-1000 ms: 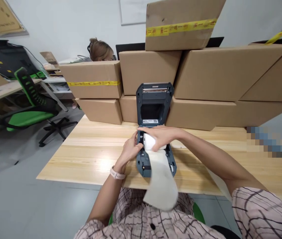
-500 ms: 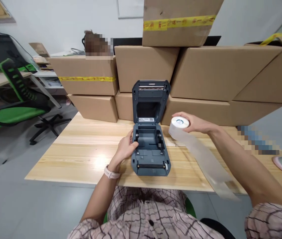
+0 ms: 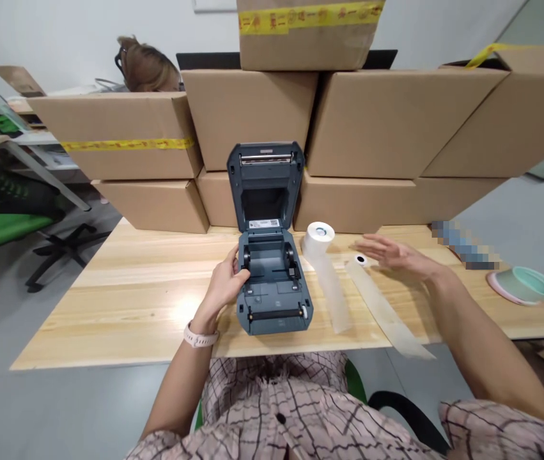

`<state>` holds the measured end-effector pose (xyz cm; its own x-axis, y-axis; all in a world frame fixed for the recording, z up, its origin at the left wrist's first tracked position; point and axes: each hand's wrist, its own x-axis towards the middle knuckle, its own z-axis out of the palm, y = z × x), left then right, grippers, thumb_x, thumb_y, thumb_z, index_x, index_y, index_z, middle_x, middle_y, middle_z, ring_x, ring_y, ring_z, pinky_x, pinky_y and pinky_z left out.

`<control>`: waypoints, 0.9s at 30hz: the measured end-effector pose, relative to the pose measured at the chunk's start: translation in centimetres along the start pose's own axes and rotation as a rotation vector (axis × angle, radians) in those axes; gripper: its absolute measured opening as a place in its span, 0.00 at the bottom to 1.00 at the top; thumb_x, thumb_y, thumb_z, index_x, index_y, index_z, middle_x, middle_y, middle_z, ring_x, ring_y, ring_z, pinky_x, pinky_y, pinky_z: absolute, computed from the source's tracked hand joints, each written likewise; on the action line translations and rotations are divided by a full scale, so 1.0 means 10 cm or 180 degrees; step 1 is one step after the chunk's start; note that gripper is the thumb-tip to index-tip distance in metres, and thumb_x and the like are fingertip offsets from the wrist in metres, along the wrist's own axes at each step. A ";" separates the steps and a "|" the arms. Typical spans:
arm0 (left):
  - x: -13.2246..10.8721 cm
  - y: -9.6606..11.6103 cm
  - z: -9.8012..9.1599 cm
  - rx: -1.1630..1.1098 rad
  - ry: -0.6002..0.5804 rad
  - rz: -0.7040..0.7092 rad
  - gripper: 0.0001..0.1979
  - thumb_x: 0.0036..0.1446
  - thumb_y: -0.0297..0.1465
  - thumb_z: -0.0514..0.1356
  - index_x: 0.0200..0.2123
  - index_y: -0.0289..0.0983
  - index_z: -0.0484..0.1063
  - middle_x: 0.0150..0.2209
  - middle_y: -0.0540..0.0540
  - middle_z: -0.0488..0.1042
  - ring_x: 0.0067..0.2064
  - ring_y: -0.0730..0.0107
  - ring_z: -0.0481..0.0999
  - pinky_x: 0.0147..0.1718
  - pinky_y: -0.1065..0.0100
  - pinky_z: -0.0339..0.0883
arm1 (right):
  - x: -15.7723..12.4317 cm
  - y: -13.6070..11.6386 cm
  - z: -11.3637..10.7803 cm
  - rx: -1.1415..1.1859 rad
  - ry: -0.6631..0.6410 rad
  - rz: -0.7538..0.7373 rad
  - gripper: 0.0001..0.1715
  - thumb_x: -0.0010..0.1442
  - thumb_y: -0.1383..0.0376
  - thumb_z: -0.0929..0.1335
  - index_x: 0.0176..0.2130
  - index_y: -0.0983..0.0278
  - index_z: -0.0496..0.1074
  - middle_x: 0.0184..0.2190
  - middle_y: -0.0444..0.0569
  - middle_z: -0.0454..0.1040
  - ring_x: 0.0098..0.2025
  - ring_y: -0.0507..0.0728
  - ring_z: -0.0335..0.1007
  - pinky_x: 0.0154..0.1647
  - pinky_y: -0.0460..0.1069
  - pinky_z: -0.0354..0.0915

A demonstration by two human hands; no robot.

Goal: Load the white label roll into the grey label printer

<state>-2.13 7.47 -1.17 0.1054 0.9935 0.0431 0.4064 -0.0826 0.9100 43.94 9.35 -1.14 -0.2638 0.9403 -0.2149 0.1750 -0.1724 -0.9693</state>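
Observation:
A dark grey label printer [image 3: 274, 300] stands on the wooden table with its lid [image 3: 266, 191] raised and its roll bay bare. My left hand [image 3: 226, 278] grips the printer's left side, thumb over the rim. Right of the printer, a large white label roll [image 3: 319, 239] stands on end, its loose strip trailing toward the front edge. Beside it is a small, nearly used-up roll [image 3: 360, 260] with a long strip [image 3: 391, 319] reaching past the table edge. My right hand [image 3: 389, 252] is just right of the small roll, fingers stretched out, holding nothing.
Stacked cardboard boxes [image 3: 252, 121] line the back of the table [image 3: 108, 300]. A green tub [image 3: 533, 284] and a blurred blue item [image 3: 466, 246] lie at the right. Behind the boxes, a person's head [image 3: 149, 67] shows. A green office chair [image 3: 7, 227] is at left.
My right hand has let go of the large label roll, which now stands on the table, and has moved right beside the small roll. My left hand still grips the printer. The view has shifted.

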 end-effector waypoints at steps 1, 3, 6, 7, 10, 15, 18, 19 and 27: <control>0.00 0.00 0.00 -0.0005 -0.0001 0.0007 0.39 0.48 0.26 0.58 0.68 0.36 0.66 0.42 0.45 0.81 0.40 0.61 0.78 0.43 0.64 0.70 | -0.08 0.05 0.08 -0.0039 -0.0042 0.0106 0.46 0.49 0.55 0.80 0.63 0.51 0.67 0.71 0.55 0.64 0.70 0.67 0.63 0.65 0.63 0.68; 0.00 0.00 0.00 -0.0015 0.0003 0.0022 0.39 0.49 0.26 0.58 0.68 0.36 0.66 0.42 0.44 0.81 0.41 0.61 0.78 0.44 0.64 0.70 | -0.19 0.12 0.30 -0.0127 -0.0006 0.0198 0.44 0.51 0.53 0.80 0.62 0.53 0.68 0.68 0.56 0.69 0.65 0.66 0.70 0.59 0.59 0.72; -0.01 0.02 0.01 -0.0033 0.0047 0.0055 0.39 0.48 0.26 0.58 0.67 0.36 0.66 0.42 0.44 0.81 0.41 0.61 0.78 0.44 0.64 0.70 | -0.31 0.05 0.65 0.0102 0.0039 -0.0096 0.33 0.55 0.47 0.77 0.56 0.57 0.74 0.49 0.54 0.82 0.48 0.61 0.79 0.46 0.54 0.75; -0.01 0.02 0.01 -0.0030 0.0053 0.0066 0.39 0.48 0.26 0.58 0.67 0.36 0.67 0.42 0.44 0.81 0.41 0.61 0.78 0.44 0.64 0.70 | -0.36 -0.04 0.76 0.0240 -0.0078 -0.0321 0.32 0.56 0.46 0.76 0.54 0.56 0.75 0.44 0.53 0.82 0.43 0.61 0.80 0.42 0.53 0.74; -0.02 0.03 0.01 0.0016 0.0026 0.0087 0.37 0.48 0.26 0.58 0.65 0.36 0.68 0.42 0.44 0.81 0.40 0.61 0.78 0.43 0.64 0.70 | -0.45 -0.52 1.09 0.0072 -0.0726 -0.1077 0.34 0.61 0.44 0.72 0.61 0.54 0.71 0.45 0.52 0.81 0.45 0.62 0.79 0.42 0.54 0.73; 0.00 0.03 0.00 0.0061 -0.0003 0.0015 0.38 0.49 0.26 0.58 0.66 0.37 0.67 0.39 0.45 0.81 0.36 0.62 0.76 0.39 0.65 0.68 | -0.05 -1.31 1.81 -0.2457 -0.1123 -0.1872 0.33 0.72 0.53 0.62 0.71 0.58 0.59 0.65 0.58 0.70 0.62 0.68 0.69 0.62 0.64 0.65; 0.01 0.02 0.00 0.0095 -0.0013 0.0004 0.39 0.49 0.26 0.59 0.67 0.35 0.65 0.37 0.46 0.80 0.34 0.63 0.75 0.37 0.65 0.66 | 0.39 -1.37 2.15 -0.3447 -0.1240 -0.1799 0.35 0.71 0.59 0.63 0.73 0.62 0.56 0.61 0.62 0.74 0.58 0.70 0.72 0.58 0.65 0.66; 0.01 0.02 0.00 0.0114 -0.0013 0.0005 0.39 0.49 0.27 0.59 0.67 0.34 0.65 0.36 0.46 0.80 0.34 0.63 0.74 0.36 0.66 0.66 | 0.52 -1.34 2.21 -0.3660 -0.1285 -0.1672 0.36 0.70 0.61 0.64 0.73 0.62 0.56 0.59 0.62 0.75 0.57 0.70 0.73 0.57 0.64 0.66; -0.01 0.07 0.00 0.0291 -0.0004 -0.0040 0.38 0.50 0.28 0.58 0.67 0.35 0.65 0.35 0.46 0.79 0.33 0.63 0.73 0.36 0.66 0.65 | 0.60 -1.07 2.25 -0.3860 -0.1122 -0.1668 0.45 0.66 0.63 0.68 0.75 0.62 0.50 0.51 0.58 0.79 0.52 0.68 0.75 0.54 0.61 0.68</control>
<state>-1.84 7.28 -0.54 0.1008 0.9944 0.0313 0.4888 -0.0769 0.8690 19.18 10.27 5.31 -0.7494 0.6599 -0.0537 0.6466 0.7122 -0.2732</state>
